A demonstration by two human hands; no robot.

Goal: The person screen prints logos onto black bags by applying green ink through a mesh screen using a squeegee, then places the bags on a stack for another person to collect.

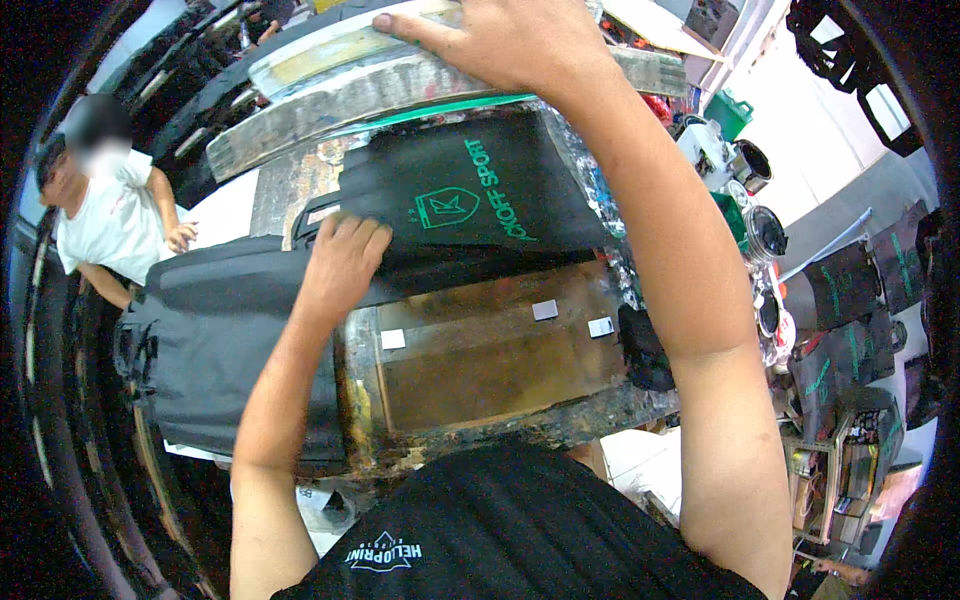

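A black fabric piece (400, 180) with a green printed emblem and lettering lies over the far part of the worktable. At its left edge, beside a strap-like loop (315, 213), my left hand (347, 250) is closed on the fabric with fingers curled down. My right arm reaches far forward. At the top of the picture my right hand (510, 45) grips a long wooden screen printing frame (340, 110), its thumb stretched along the near side. The upper edge of the picture cuts off its other fingers. Nearer to me is a brown board (490, 375) with small pale tabs (545, 310).
A stack of black fabric (240, 350) covers the table's left part. Pots and cans (765, 230) stand along the right side, near a green container (733, 113). More printed black pieces (850, 285) lie at the right. A person in a white shirt (115, 215) is at the left.
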